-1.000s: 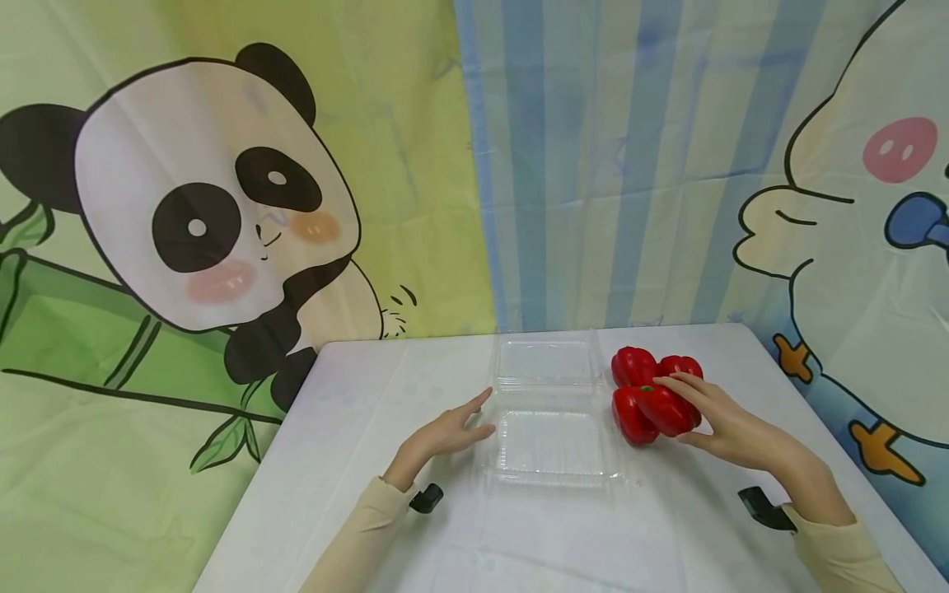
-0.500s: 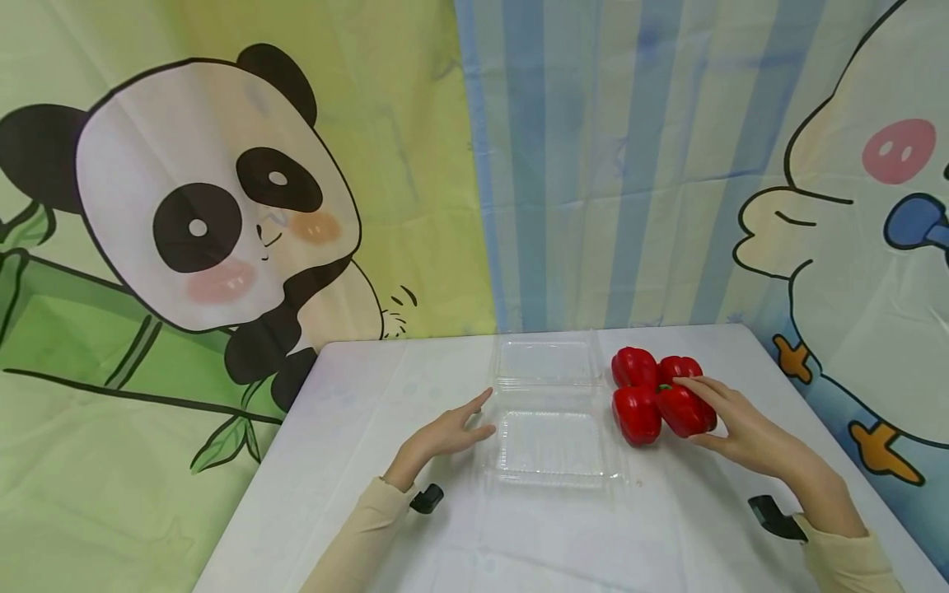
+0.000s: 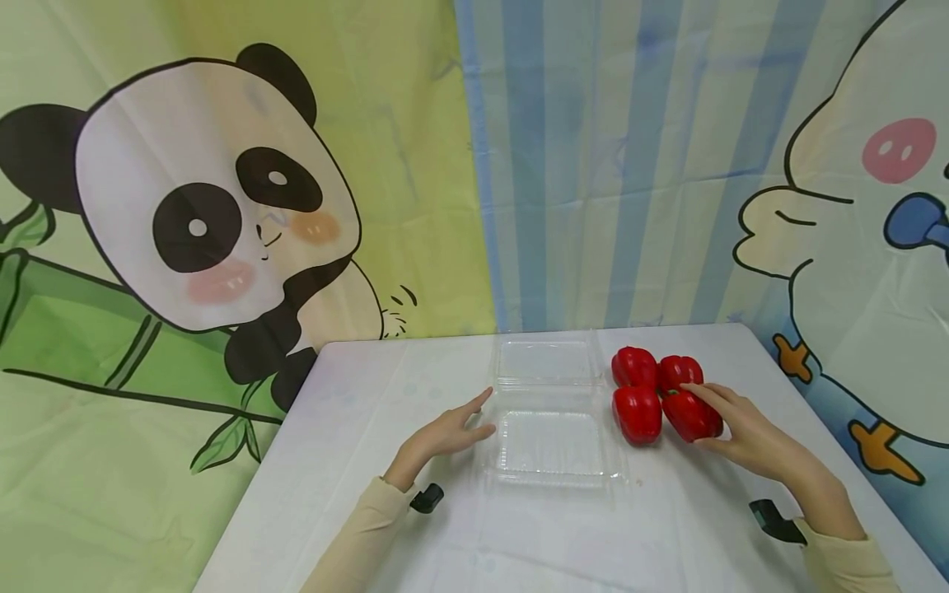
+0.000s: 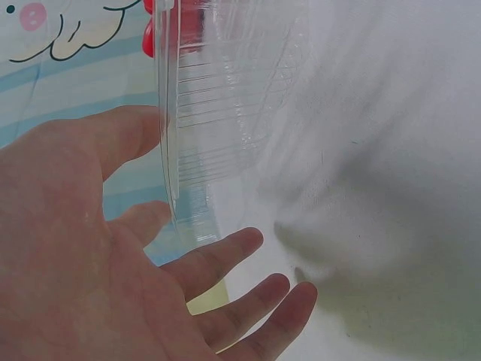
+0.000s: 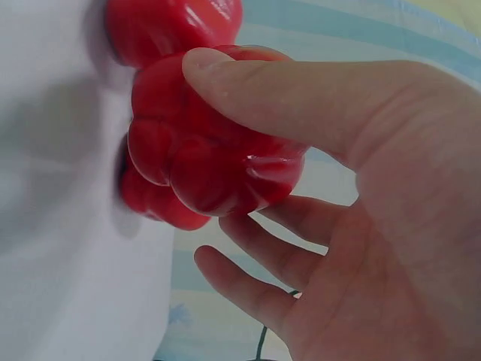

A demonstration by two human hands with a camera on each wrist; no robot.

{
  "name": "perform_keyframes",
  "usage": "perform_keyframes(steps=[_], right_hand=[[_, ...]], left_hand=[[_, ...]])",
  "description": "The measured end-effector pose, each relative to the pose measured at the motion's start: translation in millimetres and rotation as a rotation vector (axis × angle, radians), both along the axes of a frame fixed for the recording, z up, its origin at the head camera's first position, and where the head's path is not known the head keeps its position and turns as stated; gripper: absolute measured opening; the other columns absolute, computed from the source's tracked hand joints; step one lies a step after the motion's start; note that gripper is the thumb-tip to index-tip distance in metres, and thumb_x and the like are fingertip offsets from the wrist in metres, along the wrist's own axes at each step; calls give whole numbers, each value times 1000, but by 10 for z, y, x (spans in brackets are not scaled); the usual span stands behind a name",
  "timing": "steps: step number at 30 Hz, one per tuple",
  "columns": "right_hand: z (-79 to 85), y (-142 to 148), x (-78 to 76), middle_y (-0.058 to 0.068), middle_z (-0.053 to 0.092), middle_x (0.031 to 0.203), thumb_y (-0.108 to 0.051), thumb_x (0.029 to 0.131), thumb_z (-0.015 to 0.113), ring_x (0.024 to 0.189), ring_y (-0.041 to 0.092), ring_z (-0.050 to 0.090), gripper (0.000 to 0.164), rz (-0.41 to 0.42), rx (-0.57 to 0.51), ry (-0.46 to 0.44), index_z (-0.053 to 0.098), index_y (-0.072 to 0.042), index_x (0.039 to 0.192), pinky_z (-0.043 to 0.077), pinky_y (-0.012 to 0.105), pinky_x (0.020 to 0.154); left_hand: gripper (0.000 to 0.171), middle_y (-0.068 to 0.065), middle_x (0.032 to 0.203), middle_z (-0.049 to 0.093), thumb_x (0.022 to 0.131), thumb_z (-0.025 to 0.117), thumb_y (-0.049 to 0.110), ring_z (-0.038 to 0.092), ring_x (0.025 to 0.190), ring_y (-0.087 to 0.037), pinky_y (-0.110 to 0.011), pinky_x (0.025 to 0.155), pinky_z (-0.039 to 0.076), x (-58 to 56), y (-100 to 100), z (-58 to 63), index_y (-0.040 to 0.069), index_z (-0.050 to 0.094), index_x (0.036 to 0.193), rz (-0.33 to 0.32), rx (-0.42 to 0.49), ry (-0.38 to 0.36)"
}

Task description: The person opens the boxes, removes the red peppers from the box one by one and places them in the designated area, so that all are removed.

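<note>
My right hand (image 3: 767,449) holds a glossy red bell pepper (image 3: 689,416), the front right one of a tight group. In the right wrist view the thumb (image 5: 248,90) lies across that pepper and the fingers reach round its far side. Close against it are a front left red pepper (image 3: 638,414), a back left one (image 3: 635,366) and a back right one (image 3: 678,372). My left hand (image 3: 441,432) is spread at the left side of a clear plastic clamshell box (image 3: 552,445), its thumb and fingertips near the rim; it grips nothing.
The clamshell lies unfolded, with its lid half (image 3: 549,362) towards the back of the white table (image 3: 400,379). Behind the table hang printed cloths with a panda (image 3: 215,148) and blue stripes. Each wrist bears a small black camera mount.
My right hand has moved the held pepper right and down, off the front left pepper to a place beside it. The left hand and the clamshell have stayed still.
</note>
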State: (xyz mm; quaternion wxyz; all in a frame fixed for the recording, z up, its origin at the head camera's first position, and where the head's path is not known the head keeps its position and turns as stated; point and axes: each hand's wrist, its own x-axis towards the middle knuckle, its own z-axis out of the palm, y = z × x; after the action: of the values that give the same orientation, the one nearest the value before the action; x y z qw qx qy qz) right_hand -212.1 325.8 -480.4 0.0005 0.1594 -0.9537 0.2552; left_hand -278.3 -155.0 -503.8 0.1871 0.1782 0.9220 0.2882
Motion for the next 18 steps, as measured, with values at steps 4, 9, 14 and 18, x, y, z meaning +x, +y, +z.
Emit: perform_keyframes(steps=[4, 9, 14, 18], right_hand=[[-49, 1, -23, 35, 40, 141, -16, 75, 88, 121, 56, 41, 88, -8, 10, 0, 39, -6, 149, 58, 61, 80], [-91, 2, -50, 37, 40, 138, -18, 75, 88, 120, 57, 40, 87, -21, 20, -19, 41, -6, 148, 58, 61, 79], [-148, 5, -74, 38, 41, 136, -20, 75, 88, 119, 57, 40, 87, -35, 20, -27, 42, -6, 148, 58, 61, 79], [-189, -12, -96, 38, 40, 135, -20, 74, 88, 119, 57, 39, 86, -44, 21, -26, 43, -7, 147, 58, 62, 79]], left_hand=[[73, -19, 155, 45, 101, 55, 48, 42, 143, -43, -64, 113, 36, -3, -4, -9, 31, 18, 162, 0, 2, 0], [74, -18, 155, 45, 100, 54, 51, 42, 143, -43, -63, 113, 37, -8, -12, -20, 32, 17, 162, -4, 1, 6], [74, -19, 155, 45, 100, 53, 51, 43, 142, -43, -63, 113, 37, -13, -16, -26, 33, 16, 162, -14, 1, 14], [73, -20, 155, 44, 101, 53, 48, 42, 143, -43, -63, 113, 36, -11, -12, -27, 32, 16, 162, -16, -3, 14]])
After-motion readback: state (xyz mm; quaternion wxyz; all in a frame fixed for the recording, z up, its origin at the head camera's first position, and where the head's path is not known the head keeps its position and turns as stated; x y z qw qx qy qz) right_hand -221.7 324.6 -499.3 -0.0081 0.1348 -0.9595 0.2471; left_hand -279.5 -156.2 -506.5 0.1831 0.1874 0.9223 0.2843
